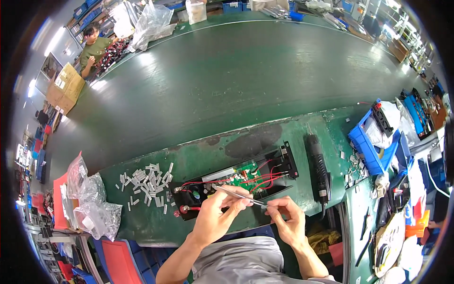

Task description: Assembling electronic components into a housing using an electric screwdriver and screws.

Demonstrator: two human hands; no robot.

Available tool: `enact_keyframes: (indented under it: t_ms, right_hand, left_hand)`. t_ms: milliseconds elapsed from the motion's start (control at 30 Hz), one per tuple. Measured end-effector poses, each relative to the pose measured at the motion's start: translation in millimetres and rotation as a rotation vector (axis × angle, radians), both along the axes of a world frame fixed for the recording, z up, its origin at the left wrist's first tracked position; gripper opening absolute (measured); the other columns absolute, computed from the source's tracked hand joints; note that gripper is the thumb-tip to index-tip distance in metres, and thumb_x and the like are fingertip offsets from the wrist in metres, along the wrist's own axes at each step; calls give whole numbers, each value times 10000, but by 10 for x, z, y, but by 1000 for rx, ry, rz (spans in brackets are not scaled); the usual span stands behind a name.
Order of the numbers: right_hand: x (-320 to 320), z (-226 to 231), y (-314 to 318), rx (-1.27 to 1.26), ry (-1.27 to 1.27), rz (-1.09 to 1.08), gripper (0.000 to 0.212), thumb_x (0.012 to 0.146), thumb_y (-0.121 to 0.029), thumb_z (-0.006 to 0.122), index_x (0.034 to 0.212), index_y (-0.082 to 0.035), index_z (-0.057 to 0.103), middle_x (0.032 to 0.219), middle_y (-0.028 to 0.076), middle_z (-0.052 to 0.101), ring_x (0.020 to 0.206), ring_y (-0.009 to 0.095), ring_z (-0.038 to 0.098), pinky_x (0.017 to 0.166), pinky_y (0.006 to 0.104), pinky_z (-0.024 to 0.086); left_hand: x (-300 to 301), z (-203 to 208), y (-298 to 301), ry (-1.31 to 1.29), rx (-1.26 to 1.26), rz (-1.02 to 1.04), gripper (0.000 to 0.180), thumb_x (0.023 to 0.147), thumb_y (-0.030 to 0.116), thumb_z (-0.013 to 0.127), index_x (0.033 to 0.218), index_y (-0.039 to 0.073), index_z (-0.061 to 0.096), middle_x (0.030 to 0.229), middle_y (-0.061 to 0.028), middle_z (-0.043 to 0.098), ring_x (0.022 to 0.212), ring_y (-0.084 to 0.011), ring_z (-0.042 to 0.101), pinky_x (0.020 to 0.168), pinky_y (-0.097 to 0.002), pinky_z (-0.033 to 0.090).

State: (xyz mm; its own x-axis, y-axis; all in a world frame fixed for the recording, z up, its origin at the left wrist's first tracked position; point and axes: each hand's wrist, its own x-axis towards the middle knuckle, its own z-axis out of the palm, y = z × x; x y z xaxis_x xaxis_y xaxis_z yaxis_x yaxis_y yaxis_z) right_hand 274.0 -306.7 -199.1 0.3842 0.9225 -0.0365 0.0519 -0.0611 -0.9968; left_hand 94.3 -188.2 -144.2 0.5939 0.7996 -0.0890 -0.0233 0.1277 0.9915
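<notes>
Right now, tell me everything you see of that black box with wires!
The black box is long, open-topped and metal-looking. Inside are a green circuit board, a pale strip and red wires running lengthwise. A black panel stands at its right end; a red terminal sits at the left. It lies slantwise on the green bench. Whether the left hand touches it, I can't tell.
</notes>
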Motion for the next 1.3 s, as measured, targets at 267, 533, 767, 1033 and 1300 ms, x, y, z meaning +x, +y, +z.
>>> enact_keyframes:
  t_ms: [267,533,767,1033,1300]
  right_hand:
    - [-9,77,96,9,-25,5,116,986,-33,663,1097,0,678,991,62,629,835,129,686,633,234,519]
    - [-7,150,160,52,-19,4,152,999,-40,644,1137,6,687,998,69,633,833,130,683,624,225,507]
    - [1,147,157,67,16,-34,153,1004,-55,641,1139,-1,689,990,70,634,809,130,679,603,218,499]
    - [41,83,121,137,-152,-78,193,981,19,636,1173,27,650,1024,116,637,794,151,678,611,226,510]
    - [543,-111,-178,121,-786,-489,120,928,74,651,1036,25,633,974,107,642,842,158,615,694,244,464]
  left_hand:
    - [17,-9,26,105,21,18,258,993,133,688,1184,-26,620,1039,-100,744,966,-169,735,854,-299,571]
    - [71,34,56,60,-31,71,256,983,93,691,1182,-48,615,1060,-150,737,952,-200,730,829,-308,586]
    - [117,8,51,81,-63,70,241,980,93,699,1160,-52,630,1057,-141,741,969,-184,729,865,-296,578]
    - [102,-33,31,166,120,89,165,971,25,682,1108,-45,623,985,-143,738,864,-200,743,785,-293,582]
    - [96,-196,108,291,721,63,227,878,-29,745,1068,9,627,946,-128,743,775,-237,722,642,-309,557]
